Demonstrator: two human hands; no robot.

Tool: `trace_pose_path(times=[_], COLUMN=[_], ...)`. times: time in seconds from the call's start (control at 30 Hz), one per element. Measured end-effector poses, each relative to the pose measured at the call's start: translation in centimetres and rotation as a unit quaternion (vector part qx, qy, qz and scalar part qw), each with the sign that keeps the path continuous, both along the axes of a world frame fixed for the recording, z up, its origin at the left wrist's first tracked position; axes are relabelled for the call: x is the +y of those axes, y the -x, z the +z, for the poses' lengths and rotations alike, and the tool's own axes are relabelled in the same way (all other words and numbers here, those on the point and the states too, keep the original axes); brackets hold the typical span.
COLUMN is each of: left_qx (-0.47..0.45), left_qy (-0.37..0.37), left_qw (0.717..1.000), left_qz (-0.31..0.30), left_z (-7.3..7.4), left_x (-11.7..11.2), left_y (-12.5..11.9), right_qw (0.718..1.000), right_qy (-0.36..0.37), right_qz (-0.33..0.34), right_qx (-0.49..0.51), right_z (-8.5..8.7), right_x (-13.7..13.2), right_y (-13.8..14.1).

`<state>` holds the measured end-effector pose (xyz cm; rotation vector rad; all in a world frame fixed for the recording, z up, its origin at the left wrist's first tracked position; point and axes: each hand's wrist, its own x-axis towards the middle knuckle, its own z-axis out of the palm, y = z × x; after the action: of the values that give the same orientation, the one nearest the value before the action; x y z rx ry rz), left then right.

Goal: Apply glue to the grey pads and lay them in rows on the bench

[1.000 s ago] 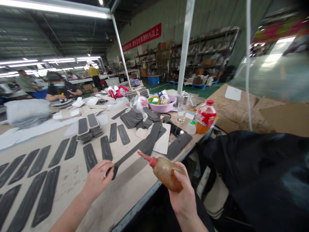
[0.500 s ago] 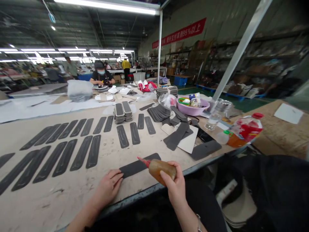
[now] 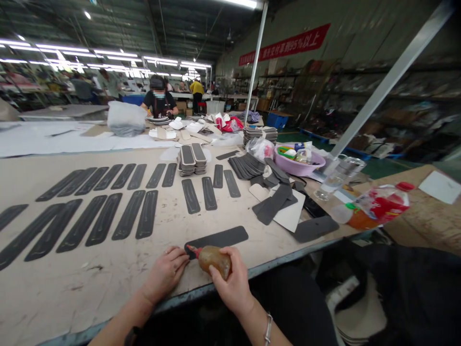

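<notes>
A dark grey strip (image 3: 223,238) with rounded corners lies flat on the worktable near its front edge. At its left end, my left hand (image 3: 166,271) has the fingertips and thumb closed together against the strip's edge. My right hand (image 3: 234,283) is wrapped around a squeeze bottle (image 3: 213,261) of amber-brown liquid. The bottle is tilted, its red nozzle (image 3: 193,250) pointing left at the strip's left end, close to my left fingertips. Whether the tip touches the strip I cannot tell. Similar strips with glossy streaks (image 3: 104,218) lie in rows to the left.
Stacked pale-edged pieces (image 3: 192,156) stand beyond the strips. Dark offcuts (image 3: 275,202), a lilac basin (image 3: 300,166), a glass cup (image 3: 326,187) and a red-labelled jug (image 3: 383,206) are on the right. A metal post (image 3: 389,84) rises there. Across the table sits a co-worker (image 3: 159,103).
My right hand has brought the bottle left and lowered its nozzle to the strip's left end. My left hand stays by that end. The camera view has shifted slightly.
</notes>
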<state>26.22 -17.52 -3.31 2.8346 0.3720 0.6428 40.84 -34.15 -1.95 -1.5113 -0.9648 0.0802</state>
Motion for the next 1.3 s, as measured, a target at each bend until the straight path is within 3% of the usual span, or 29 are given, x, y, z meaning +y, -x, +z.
trace_pose_path(times=[0.33, 0.8, 1.0, 1.13, 1.3], left_qx=[-0.036, -0.101, -0.095, -0.086, -0.064], left_qy=[-0.022, -0.063, -0.043, -0.020, -0.006], left_qw=[0.999, 0.992, 0.994, 0.995, 0.996], left_qz=[-0.012, -0.042, -0.033, -0.038, -0.066], left_z=[-0.5, 0.1, -0.1, -0.2, -0.1], left_x=[0.3, 0.9, 0.6, 0.7, 1.0], left_y=[0.1, -0.3, -0.2, 0.1, 0.3], right_qw=[0.999, 0.968, 0.951, 0.967, 0.996], right_qy=[0.031, 0.087, 0.101, 0.073, 0.024], right_qz=[-0.034, -0.213, -0.265, -0.235, -0.090], right_qx=[-0.025, -0.100, -0.120, -0.068, 0.012], right_z=[0.1, -0.8, -0.9, -1.2, -1.1], right_x=[-0.9, -3.9, -4.7, -4.6, -3.1], right_y=[-1.0, -7.0, -8.6, -7.9, -4.2])
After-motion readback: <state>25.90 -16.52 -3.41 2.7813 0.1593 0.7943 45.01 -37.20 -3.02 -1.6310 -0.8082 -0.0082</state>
